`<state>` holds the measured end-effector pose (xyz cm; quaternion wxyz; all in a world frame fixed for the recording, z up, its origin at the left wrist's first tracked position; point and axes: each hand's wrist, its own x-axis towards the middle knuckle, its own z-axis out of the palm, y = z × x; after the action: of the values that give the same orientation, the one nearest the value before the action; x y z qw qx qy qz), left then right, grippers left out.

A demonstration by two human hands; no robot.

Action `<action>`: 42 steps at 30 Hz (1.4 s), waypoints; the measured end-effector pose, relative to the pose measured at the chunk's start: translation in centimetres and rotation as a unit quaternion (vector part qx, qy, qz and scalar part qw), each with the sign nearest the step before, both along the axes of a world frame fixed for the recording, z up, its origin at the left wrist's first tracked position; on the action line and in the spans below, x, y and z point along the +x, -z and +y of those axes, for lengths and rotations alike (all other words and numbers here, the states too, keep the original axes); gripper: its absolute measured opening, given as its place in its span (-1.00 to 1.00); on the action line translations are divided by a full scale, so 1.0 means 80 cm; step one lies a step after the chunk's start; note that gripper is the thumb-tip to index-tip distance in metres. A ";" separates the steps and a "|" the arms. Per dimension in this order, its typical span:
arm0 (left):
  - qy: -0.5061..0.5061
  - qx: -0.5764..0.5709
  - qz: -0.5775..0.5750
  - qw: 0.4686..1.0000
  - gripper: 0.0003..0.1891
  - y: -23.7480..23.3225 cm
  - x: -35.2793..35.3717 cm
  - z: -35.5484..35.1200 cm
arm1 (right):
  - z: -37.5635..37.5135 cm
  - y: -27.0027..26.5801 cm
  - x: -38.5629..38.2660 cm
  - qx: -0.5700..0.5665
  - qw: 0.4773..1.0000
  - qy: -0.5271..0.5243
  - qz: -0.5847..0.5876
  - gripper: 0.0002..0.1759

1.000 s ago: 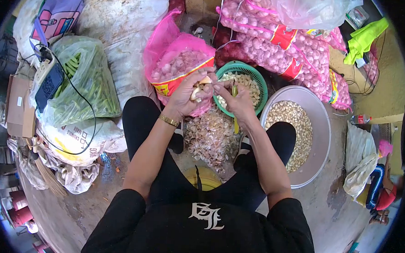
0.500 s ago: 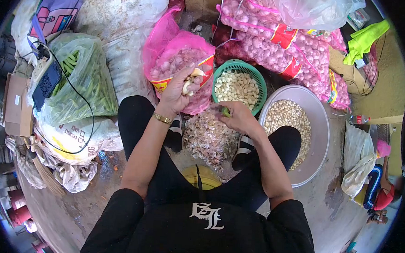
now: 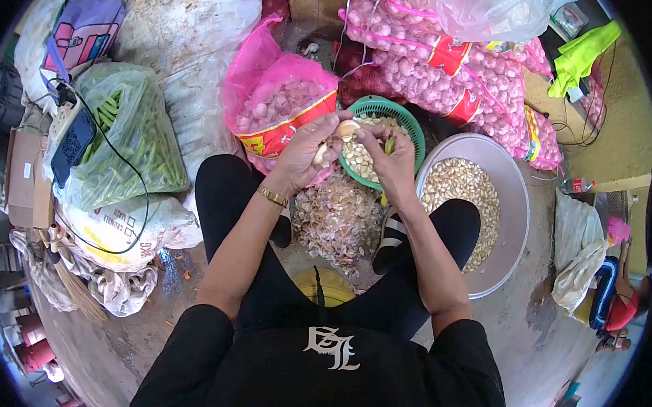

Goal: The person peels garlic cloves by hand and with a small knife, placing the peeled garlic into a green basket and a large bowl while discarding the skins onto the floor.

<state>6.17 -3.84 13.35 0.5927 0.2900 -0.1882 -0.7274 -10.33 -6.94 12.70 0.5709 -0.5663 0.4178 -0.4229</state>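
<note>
My left hand [image 3: 306,157] is closed around several garlic cloves [image 3: 320,154], in front of the pink mesh bag. At its fingertips, a garlic clove [image 3: 347,129] sits between both hands, and my right thumb and fingers reach right up to it. My right hand [image 3: 395,170] is curled around a small green thing [image 3: 389,146], mostly hidden by the fingers. Behind the hands stands a green basket [image 3: 418,135] of peeled cloves. Below them lies a heap of garlic skins [image 3: 336,222] on the floor, between my feet.
A pale basin [image 3: 515,228] of loose cloves stands by my right knee. An open pink mesh bag [image 3: 236,88] of garlic is ahead, with stacked full bags [image 3: 428,80] behind. A plastic bag of green vegetables [image 3: 142,131] lies left. Another person [image 3: 621,307] is far right.
My right hand has risen from over the skin heap to meet the left hand at a clove. My left hand has shifted right and slightly down, still holding cloves.
</note>
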 end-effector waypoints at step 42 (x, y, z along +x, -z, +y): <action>0.116 -0.130 -0.069 0.982 -0.80 0.009 -0.017 -0.009 | 0.001 -0.015 -0.044 -0.054 0.991 -0.118 0.024 -0.59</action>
<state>4.84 -4.57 12.65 0.5227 0.2363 -0.3545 -0.7385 -13.83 -6.86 13.93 0.5755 -0.6515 0.3382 -0.3606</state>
